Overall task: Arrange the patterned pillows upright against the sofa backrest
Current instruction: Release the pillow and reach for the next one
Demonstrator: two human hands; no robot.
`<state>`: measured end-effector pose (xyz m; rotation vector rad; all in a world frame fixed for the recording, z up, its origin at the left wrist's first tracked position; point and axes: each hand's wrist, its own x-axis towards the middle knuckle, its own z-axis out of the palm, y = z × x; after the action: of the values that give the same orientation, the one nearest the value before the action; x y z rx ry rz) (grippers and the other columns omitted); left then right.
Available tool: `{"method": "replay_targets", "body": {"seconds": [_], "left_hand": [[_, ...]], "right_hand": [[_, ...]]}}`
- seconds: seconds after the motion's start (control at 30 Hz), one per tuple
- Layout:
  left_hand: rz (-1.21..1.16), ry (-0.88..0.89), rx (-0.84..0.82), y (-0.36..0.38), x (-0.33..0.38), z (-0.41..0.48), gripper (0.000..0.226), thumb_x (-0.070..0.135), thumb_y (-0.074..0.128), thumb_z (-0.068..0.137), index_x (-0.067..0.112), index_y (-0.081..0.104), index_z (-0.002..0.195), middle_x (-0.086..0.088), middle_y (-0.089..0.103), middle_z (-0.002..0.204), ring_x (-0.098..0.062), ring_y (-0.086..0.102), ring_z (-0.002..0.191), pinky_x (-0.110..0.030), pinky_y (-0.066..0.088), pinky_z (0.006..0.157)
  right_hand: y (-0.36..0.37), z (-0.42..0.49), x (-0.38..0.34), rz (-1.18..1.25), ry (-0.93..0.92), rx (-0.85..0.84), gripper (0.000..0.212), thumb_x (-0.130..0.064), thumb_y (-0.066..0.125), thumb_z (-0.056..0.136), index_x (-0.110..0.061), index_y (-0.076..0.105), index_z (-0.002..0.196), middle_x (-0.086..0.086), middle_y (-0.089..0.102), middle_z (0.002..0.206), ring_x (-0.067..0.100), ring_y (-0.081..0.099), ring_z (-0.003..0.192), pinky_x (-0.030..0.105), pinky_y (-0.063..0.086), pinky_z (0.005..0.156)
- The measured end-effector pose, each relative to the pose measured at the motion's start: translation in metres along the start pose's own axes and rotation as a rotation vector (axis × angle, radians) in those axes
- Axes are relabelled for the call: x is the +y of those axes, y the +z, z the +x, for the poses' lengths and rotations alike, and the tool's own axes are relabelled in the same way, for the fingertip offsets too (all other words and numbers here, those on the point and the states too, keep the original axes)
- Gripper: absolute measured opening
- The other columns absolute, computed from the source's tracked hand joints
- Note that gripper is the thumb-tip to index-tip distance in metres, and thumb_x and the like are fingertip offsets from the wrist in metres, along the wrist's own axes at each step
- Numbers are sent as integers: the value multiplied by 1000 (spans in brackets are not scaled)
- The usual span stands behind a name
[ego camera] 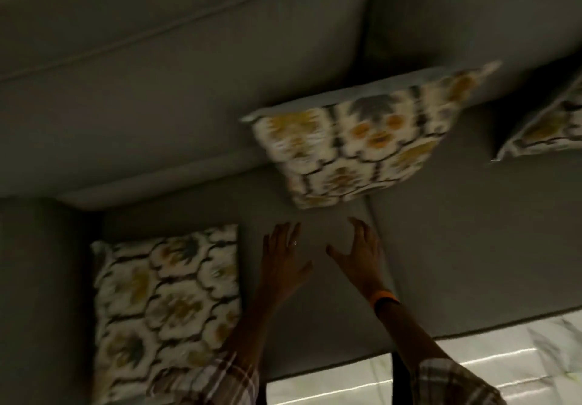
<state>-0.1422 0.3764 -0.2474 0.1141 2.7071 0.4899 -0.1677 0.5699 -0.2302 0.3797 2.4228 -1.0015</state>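
Note:
A patterned pillow [362, 140] with yellow and grey motifs leans upright against the grey sofa backrest [176, 90] near the middle. Just below it, over the seat, my left hand [283, 263] and my right hand [362, 256] are both open with fingers spread, touching nothing. A second patterned pillow [167, 310] lies flat on the seat at the left, beside my left forearm. A third patterned pillow [548, 124] leans against the backrest at the right edge, partly cut off by the frame.
The grey seat cushions [456, 247] meet at a seam under my right hand. The sofa arm [37, 294] rises at the far left. A pale marble-look floor [488, 363] shows below the seat's front edge.

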Motion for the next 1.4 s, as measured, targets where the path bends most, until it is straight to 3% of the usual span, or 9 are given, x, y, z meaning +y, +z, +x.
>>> {"method": "replay_targets", "body": {"seconds": [0.33, 0.43, 0.53, 0.67, 0.87, 0.97, 1.07, 1.23, 1.4], "left_hand": [[-106, -457, 296, -36, -274, -140, 98, 69, 53, 82, 6, 32, 154, -22, 38, 156, -38, 32, 144, -63, 26, 119], [-470, -904, 300, -51, -314, -154, 116, 78, 63, 69, 25, 11, 158, -15, 23, 163, -40, 27, 147, -68, 23, 117], [-1063, -1159, 202, -64, -351, -157, 133, 87, 70, 54, 32, 8, 158, -14, 27, 163, -40, 36, 144, -63, 32, 116], [-1289, -931, 246, -95, -360, -153, 120, 69, 84, 58, 23, 28, 155, -7, 47, 152, -27, 52, 134, -43, 49, 106], [-1078, -593, 645, -154, -370, -118, 118, 25, 92, 65, 12, 19, 156, -2, 43, 154, -9, 51, 134, -17, 50, 104], [-1035, -571, 595, -163, -381, -102, 121, 16, 94, 63, 10, 16, 156, -2, 37, 156, -4, 44, 133, -14, 45, 107], [-1062, -537, 518, -168, -379, -94, 143, 48, 98, 49, 12, 11, 158, 6, 30, 156, 0, 35, 135, -26, 37, 118], [-1043, -465, 702, -177, -353, -98, 121, -2, 87, 69, 8, 0, 151, 8, 27, 140, -4, 31, 134, 6, 30, 99], [-1030, -535, 551, -153, -366, -100, 132, 45, 95, 60, 15, 8, 156, 13, 40, 149, -10, 41, 139, -21, 43, 113]], "right_hand": [[235, -80, -114, 354, 143, -373, 112, -53, 84, 82, -25, 17, 168, 3, 30, 172, 29, 34, 156, 58, 35, 123], [259, -84, -127, 367, 107, -304, 117, -65, 91, 67, -32, 32, 162, -8, 40, 165, 19, 40, 152, 56, 33, 125], [249, -82, -147, 367, 35, -327, 75, -24, 90, 83, -45, 47, 141, -23, 54, 138, 8, 55, 134, 32, 44, 116], [231, -68, -177, 365, -136, -355, 81, -4, 88, 80, -53, 48, 130, -27, 60, 131, -17, 63, 113, 10, 55, 91], [193, -32, -239, 329, -320, -164, 81, 10, 92, 67, -2, 57, 139, -9, 68, 126, -17, 66, 111, 8, 56, 90], [186, -13, -260, 316, -424, -119, 79, 1, 95, 68, -13, 59, 136, -5, 65, 131, -25, 59, 115, 3, 49, 95], [188, 0, -274, 240, -452, -132, 87, -27, 100, 64, -37, 53, 136, -13, 60, 139, -15, 55, 128, 11, 48, 107], [188, 11, -275, 326, -350, -180, 89, -47, 97, 63, -32, 52, 139, -9, 62, 140, -14, 56, 125, 0, 43, 97], [200, 17, -253, 302, -342, -116, 111, -30, 100, 62, -5, 44, 154, -1, 59, 145, 5, 55, 134, 3, 45, 104]]}}
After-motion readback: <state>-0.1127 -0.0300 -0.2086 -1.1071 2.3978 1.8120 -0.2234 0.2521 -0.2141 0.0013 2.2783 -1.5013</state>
